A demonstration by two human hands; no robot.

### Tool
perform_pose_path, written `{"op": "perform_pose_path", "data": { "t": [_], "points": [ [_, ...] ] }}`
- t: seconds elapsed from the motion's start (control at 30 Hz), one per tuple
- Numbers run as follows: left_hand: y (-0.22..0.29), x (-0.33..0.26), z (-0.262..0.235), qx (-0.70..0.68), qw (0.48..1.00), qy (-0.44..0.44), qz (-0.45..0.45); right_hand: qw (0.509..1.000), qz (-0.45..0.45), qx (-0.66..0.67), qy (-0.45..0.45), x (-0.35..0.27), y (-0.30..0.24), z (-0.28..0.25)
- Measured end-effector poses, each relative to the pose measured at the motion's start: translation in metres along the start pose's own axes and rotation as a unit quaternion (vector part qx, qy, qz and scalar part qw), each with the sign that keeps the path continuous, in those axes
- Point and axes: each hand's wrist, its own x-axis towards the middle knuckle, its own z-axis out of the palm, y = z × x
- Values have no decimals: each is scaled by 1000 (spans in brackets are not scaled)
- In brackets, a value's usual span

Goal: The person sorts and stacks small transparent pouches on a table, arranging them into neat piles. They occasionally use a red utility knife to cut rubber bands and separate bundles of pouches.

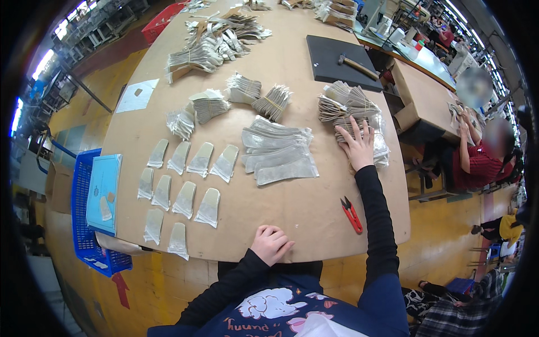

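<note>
Head view: stacked grey-brown bundle (343, 124) lies directly beneath the wide-spread right grip (358, 144).

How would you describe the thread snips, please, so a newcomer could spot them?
On the brown-topped table, find the right hand on the stacked pieces. Nearer the person, just left of the black-sleeved right forearm, lie the thread snips, dark blades pointing away. Their red handles set them apart from the flat grey pieces.

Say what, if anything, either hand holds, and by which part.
The right hand lies on a stack of pieces; whether it grips cannot be told. The left hand, curled, shows nothing held.
</note>
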Motion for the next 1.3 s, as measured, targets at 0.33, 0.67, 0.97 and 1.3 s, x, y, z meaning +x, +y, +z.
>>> {"op": "perform_pose_path", "data": {
  "t": [0.33, 0.67, 0.97, 1.3],
  "points": [
    [-1, 0, 2, -13, 1000, 8, 6, 978, -18, 207, 11, -38, -92, -29],
    [0, 2, 1, -7, 1000, 1, -4, 930, 232, 276, -63, -153, 6, -37],
    [-6, 33, -8, -76, 992, 50, -83, 892, 334, 273, 135, -166, -20, -80],
    [-78, 216, -46, 233, 971, -35, -26, 942, 176, 247, 144, -170, -92, -76]
  ]
}}
